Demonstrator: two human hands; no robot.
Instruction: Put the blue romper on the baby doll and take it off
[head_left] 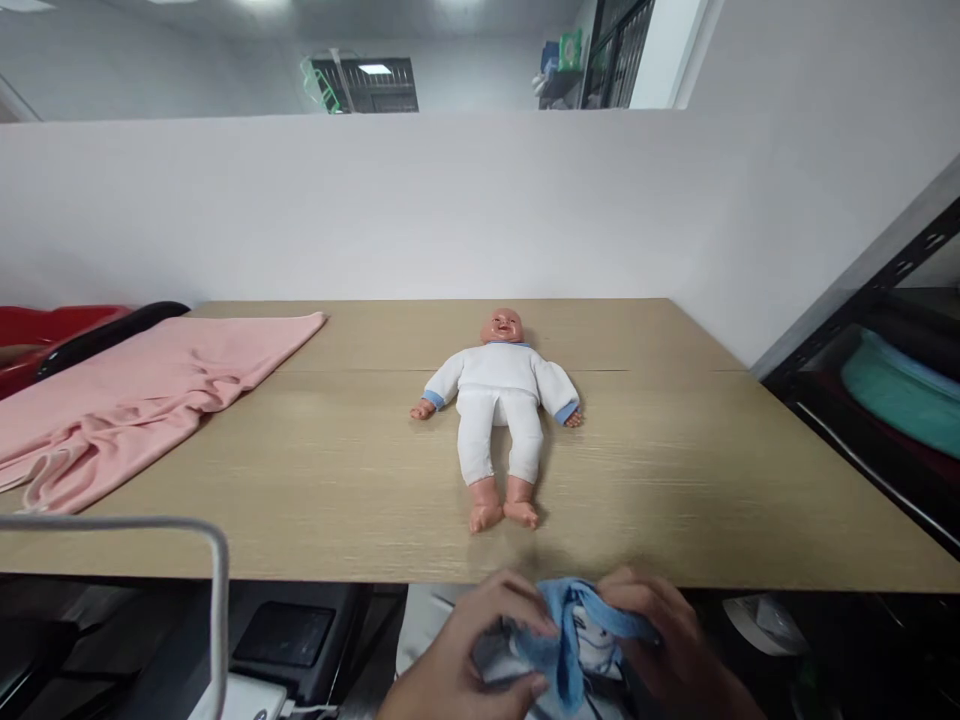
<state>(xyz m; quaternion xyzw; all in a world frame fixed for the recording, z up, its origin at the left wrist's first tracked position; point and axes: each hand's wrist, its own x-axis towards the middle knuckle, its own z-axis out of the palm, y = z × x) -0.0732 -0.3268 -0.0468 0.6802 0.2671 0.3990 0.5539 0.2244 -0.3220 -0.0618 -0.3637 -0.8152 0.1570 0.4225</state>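
My left hand (480, 650) and my right hand (667, 635) are both closed on a small blue-trimmed garment (574, 630), just below the table's front edge. The cloth is bunched, with a blue band around an opening and white printed fabric inside; which kind of garment it is, I cannot tell. Farther off, a baby doll (499, 390) lies on its back on the table. It has a white top with blue cuffs, white trousers and bare feet pointing towards me. Neither hand touches the doll.
A pink cloth (165, 370) lies creased on the left of the wooden table (337, 480). A grey bent tube (217, 600) rises at the lower left, near a black device (285, 633). On the right, a black shelf (847, 420) holds green fabric (900, 390).
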